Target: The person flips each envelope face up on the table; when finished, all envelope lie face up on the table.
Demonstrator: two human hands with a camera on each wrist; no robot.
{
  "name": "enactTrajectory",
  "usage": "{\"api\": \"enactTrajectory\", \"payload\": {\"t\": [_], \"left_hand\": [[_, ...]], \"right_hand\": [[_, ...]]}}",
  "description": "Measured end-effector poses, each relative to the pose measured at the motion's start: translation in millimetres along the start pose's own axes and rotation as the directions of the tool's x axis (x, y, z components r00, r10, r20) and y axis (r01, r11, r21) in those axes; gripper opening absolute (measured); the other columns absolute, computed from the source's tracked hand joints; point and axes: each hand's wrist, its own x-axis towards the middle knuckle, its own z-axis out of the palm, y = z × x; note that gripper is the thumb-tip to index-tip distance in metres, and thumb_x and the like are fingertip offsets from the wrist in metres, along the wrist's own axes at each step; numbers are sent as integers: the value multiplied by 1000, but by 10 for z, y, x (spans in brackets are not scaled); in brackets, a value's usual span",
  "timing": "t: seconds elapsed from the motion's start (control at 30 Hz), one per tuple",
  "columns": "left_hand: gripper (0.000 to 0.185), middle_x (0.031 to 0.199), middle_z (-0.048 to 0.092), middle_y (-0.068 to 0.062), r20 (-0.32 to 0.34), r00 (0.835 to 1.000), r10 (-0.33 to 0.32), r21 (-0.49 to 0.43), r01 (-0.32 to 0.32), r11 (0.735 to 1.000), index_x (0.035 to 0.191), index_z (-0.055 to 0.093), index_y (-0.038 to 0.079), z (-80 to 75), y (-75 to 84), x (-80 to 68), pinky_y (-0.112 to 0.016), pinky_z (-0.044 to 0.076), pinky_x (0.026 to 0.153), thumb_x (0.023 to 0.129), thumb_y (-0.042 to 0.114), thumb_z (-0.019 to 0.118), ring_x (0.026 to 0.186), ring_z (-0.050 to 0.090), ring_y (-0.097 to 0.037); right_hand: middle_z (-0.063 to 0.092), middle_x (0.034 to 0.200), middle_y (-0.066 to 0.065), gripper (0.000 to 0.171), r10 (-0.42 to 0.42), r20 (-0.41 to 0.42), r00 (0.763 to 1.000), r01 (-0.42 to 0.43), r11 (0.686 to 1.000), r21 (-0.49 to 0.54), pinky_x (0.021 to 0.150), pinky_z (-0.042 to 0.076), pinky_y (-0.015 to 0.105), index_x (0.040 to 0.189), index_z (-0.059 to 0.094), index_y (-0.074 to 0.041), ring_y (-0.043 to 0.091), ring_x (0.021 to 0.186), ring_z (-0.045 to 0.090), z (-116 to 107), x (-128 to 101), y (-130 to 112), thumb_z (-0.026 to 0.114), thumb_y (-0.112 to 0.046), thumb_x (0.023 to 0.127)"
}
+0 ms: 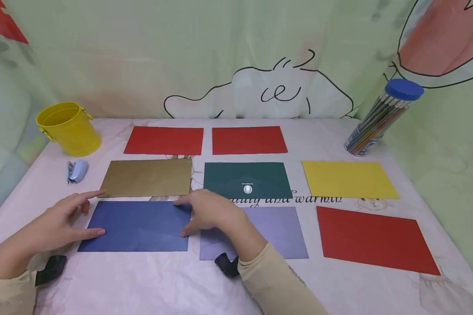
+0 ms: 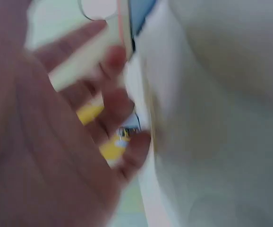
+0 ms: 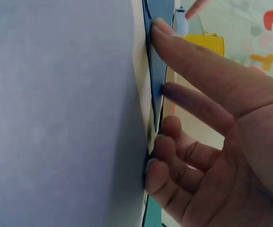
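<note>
A flat blue paper rectangle point(image 1: 142, 227) lies at the front left of the table. My left hand point(image 1: 61, 223) is at its left end, index finger stretched toward the gold paper rectangle's point(image 1: 147, 177) near corner and thumb over the blue one's left edge. At the right end, my right hand point(image 1: 214, 210) spreads thumb and index finger on the blue paper. In the right wrist view, both digits meet the blue paper point(image 3: 160, 71), the other fingers loosely bent. The left wrist view is blurred and shows loosely bent fingers point(image 2: 117, 104).
Under my right forearm lies a lilac rectangle point(image 1: 276, 232). Green point(image 1: 244, 175), yellow point(image 1: 351, 179) and several red rectangles point(image 1: 374, 240) lie around. A yellow bucket point(image 1: 72, 131), a lilac stapler-like object point(image 1: 77, 171) and a blue-lidded tube of pencils point(image 1: 382, 118) stand near the sides.
</note>
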Motion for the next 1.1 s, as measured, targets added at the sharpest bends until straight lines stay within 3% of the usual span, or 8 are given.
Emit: {"api": "enactTrajectory", "payload": {"t": [0.17,0.27,0.4,0.5,0.57,0.63,0.83,1.1], "left_hand": [[68,97,52,-4,-25,997,-70,-79,67,995,142,54,10,-53,27,79,-18,40,69,83,17,85,82,50,-11],[66,106,55,-7,-46,995,-84,-97,79,992,146,50,9,-76,23,183,-17,41,75,88,17,80,90,51,-14],[75,127,53,-16,-25,996,-87,-83,85,993,152,42,8,-116,-24,351,-28,41,84,88,18,80,107,49,-26],[84,143,42,-24,42,990,-137,-86,140,986,156,34,8,-152,-76,464,-50,42,95,88,23,81,120,45,-43],[90,148,35,-28,86,981,-173,-91,181,979,158,29,8,-169,-112,515,-66,38,95,87,27,81,124,42,-51],[94,150,31,-30,123,971,-207,-90,218,972,159,26,9,-177,-140,546,-74,34,94,87,32,81,126,39,-55],[99,149,31,-32,198,943,-269,-78,289,954,159,25,9,-188,-157,562,-78,31,92,84,40,82,128,35,-57],[97,150,30,-31,209,951,-228,-81,249,965,157,30,8,-124,-137,690,-76,34,93,82,35,84,125,36,-56]], "right_hand": [[63,77,-3,66,-19,-10,1000,21,986,162,66,46,25,141,61,-16,9,69,57,-92,-42,113,86,-33,82],[60,75,-3,65,-26,-23,999,30,976,217,61,44,25,141,59,-13,9,65,54,-192,-81,191,85,-30,83],[63,90,2,65,-32,-46,998,39,986,163,67,49,27,141,58,-12,13,78,57,-331,-87,264,84,-27,84],[61,114,4,68,-20,-69,997,24,998,49,79,51,28,144,56,-14,14,98,57,-384,-44,291,84,-30,84],[56,126,5,71,-17,-82,996,16,1000,-14,86,51,28,146,53,-15,15,107,54,-382,2,300,83,-33,84],[51,133,5,76,-17,-89,996,12,999,-51,91,49,27,149,50,-16,15,114,51,-362,50,301,83,-36,84],[47,140,6,91,-60,-139,988,41,990,-134,93,48,26,156,39,-16,20,125,43,-318,206,292,83,-44,82],[39,154,5,99,-44,-118,992,11,964,-267,111,36,38,158,34,-16,26,136,37,-448,263,343,81,-54,80]]}}
